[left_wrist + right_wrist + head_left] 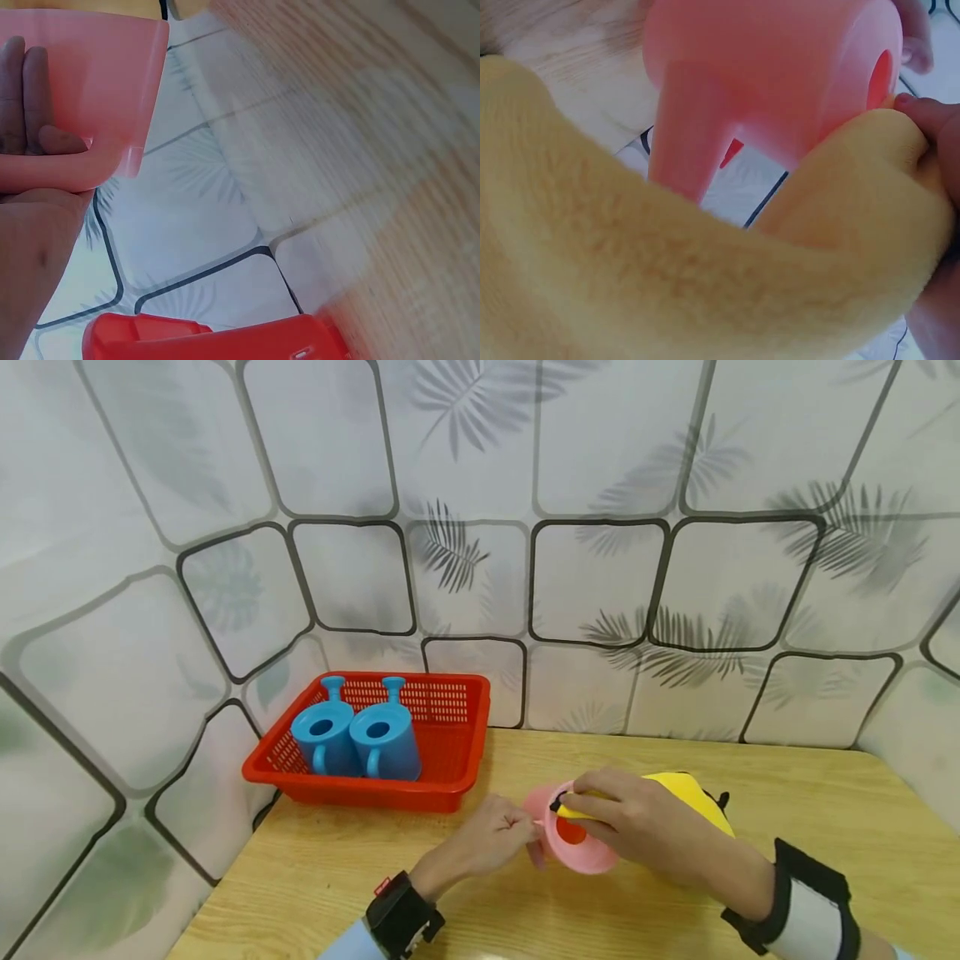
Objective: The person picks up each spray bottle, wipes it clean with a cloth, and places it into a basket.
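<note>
My left hand (pixel 487 837) grips the handle (pixel 67 171) of a pink watering can (pixel 591 858) above the wooden table. The can's round top opening faces up toward me in the head view. In the right wrist view, its spout (pixel 694 127) shows beside the body. Bunched in my right hand (pixel 648 827) is a yellow cloth (pixel 686 795) with black edging. A folded part of that cloth touches the can at the rim of its opening, and the rest hangs to the right. Part of the can is hidden behind my right fingers.
A red plastic basket (pixel 448 795) stands at the back left of the table (pixel 480 914). Inside its left half are two blue watering cans, one (pixel 327 742) beside the other (pixel 390 745). A patterned curtain-like backdrop (pixel 592 585) rises behind the table.
</note>
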Motion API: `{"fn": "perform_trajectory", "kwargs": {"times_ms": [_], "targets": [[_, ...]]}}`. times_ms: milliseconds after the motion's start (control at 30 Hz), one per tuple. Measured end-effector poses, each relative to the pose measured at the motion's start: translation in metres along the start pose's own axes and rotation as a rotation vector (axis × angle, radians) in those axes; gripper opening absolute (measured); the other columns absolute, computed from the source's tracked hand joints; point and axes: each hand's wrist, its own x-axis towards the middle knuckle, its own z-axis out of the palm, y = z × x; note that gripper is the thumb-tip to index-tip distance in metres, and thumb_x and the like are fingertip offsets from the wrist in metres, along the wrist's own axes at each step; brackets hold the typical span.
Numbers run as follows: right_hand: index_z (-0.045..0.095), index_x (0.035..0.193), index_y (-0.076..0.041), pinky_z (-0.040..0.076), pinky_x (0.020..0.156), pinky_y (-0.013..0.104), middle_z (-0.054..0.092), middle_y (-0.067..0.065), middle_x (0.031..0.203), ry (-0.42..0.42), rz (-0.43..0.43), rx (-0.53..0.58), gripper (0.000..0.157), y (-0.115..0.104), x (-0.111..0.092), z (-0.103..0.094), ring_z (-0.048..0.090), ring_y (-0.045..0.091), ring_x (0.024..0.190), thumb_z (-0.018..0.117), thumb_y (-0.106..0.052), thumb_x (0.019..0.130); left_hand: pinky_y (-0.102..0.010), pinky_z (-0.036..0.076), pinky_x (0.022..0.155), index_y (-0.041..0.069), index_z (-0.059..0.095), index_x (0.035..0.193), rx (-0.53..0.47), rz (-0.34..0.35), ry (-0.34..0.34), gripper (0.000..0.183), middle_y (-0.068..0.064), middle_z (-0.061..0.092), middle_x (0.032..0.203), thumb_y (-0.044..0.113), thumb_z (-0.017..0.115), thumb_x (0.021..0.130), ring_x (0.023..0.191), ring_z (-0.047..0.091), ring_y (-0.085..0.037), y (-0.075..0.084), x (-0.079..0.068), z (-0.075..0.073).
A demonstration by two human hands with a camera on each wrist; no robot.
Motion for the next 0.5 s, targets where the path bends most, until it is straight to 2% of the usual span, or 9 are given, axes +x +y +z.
{"fn": "perform_trajectory", "kwargs": {"times_ms": [100,200,333,467,500], "targets": [[0.072,0.093,-0.008,0.058,0.065,0.026,0.069,0.001,0.09,0.002,-0.097,-0.021,0.033,-0.005,0.001,0.003,0.06,0.014,0.076,0.086,-0.008,0.064,-0.015,0.018,0.036,0.006,0.075,0.067,0.004,-0.016,0.004,0.041,-0.005,0.073,0.06,0.006,0.043,0.093,0.037,0.025,-0.003,0.0,-0.001,-0.002],[0.071,0.093,-0.01,0.053,0.061,0.024,0.07,-0.003,0.088,0.005,-0.158,-0.008,0.03,-0.011,-0.001,0.006,0.056,0.013,0.07,0.086,-0.013,0.067,-0.016,0.018,0.039,0.004,0.075,0.07,0.004,-0.025,0.004,0.039,-0.003,0.073,0.061,0.007,0.044,0.094,0.041,0.028,-0.003,-0.001,-0.003,-0.003],[0.071,0.094,-0.012,0.048,0.061,0.023,0.069,-0.005,0.089,-0.03,-0.145,0.067,0.03,-0.016,-0.006,0.005,0.053,0.011,0.07,0.086,-0.015,0.068,-0.016,0.021,0.043,0.004,0.075,0.072,-0.016,-0.035,-0.01,0.039,-0.004,0.074,0.063,0.009,0.045,0.095,0.046,0.034,-0.003,-0.002,-0.005,-0.004],[0.071,0.094,-0.013,0.047,0.062,0.025,0.067,-0.005,0.089,-0.05,-0.165,0.07,0.032,-0.018,-0.01,0.002,0.052,0.012,0.071,0.084,-0.006,0.065,-0.017,0.021,0.042,0.006,0.075,0.068,-0.033,-0.046,-0.006,0.04,-0.006,0.073,0.062,0.009,0.045,0.095,0.044,0.034,-0.004,-0.004,-0.007,-0.004],[0.071,0.094,-0.013,0.047,0.062,0.025,0.067,-0.005,0.088,-0.051,-0.176,0.06,0.03,-0.018,-0.01,0.001,0.051,0.012,0.071,0.083,-0.005,0.067,-0.017,0.019,0.041,0.006,0.074,0.066,-0.035,-0.05,0.002,0.041,-0.007,0.073,0.061,0.01,0.046,0.095,0.042,0.03,-0.005,-0.004,-0.007,-0.004]]}}
